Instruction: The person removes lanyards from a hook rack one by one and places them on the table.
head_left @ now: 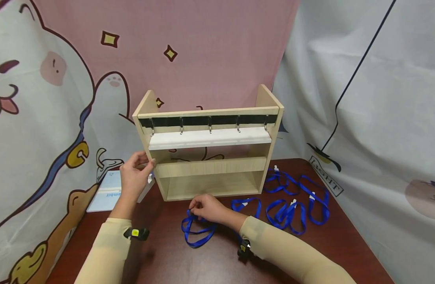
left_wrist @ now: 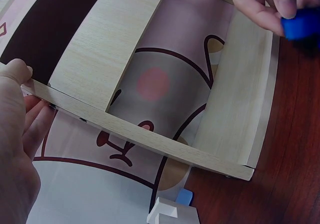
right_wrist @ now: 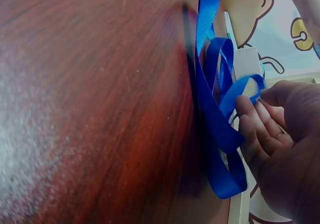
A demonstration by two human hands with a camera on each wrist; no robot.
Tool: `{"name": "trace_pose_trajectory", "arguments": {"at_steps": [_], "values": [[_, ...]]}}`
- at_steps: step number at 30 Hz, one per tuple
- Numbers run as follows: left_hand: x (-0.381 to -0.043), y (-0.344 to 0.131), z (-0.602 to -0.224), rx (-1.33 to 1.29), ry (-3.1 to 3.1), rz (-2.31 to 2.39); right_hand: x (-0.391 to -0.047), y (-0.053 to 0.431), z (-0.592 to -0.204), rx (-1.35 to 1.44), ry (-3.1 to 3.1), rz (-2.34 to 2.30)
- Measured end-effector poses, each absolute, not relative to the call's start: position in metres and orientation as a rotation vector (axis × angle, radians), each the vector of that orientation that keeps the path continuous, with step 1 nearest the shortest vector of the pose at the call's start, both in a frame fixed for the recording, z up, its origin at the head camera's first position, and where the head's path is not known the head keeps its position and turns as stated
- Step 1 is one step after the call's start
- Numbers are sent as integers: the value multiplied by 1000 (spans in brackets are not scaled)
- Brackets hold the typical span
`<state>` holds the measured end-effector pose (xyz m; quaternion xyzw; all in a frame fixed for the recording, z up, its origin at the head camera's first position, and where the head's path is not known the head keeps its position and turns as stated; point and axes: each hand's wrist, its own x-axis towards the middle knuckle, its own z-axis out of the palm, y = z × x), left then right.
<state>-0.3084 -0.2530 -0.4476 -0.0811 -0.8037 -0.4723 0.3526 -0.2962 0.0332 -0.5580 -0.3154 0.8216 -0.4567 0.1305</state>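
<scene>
A light wooden rack (head_left: pixel 212 167) stands on the dark red-brown table. Along its upper front runs a black strip with several metal hooks (head_left: pixel 210 127); none of them carries anything. My left hand (head_left: pixel 134 173) grips the rack's left side panel (left_wrist: pixel 135 129), thumb on the front edge and fingers behind it. In front of the rack's base, my right hand (head_left: pixel 209 209) pinches a blue lanyard (right_wrist: pixel 212 114) between thumb and fingers. Its loops hang below the fingers, close over the table. The right wrist view shows the pinched part of the strap near the fingertips.
More blue lanyards with white clips, one of them a lanyard (head_left: pixel 281 215) beside the right forearm, lie right of the rack. At the left are a white and pale blue flat box (head_left: pixel 105 193) and a white object (head_left: pixel 145 191) behind the left hand. Printed cloth (head_left: pixel 210 47) hangs behind.
</scene>
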Motion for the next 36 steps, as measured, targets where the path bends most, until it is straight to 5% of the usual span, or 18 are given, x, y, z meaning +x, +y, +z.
{"name": "trace_pose_trajectory", "arguments": {"at_steps": [23,36], "values": [[-308,-258,-449,-168,-2111,-1228,-296,73,-545,-848,2353,-1460],[-280,-271,-474,-269,-2379,-1078,-269,179,-521,-783,2548,-1411]]}}
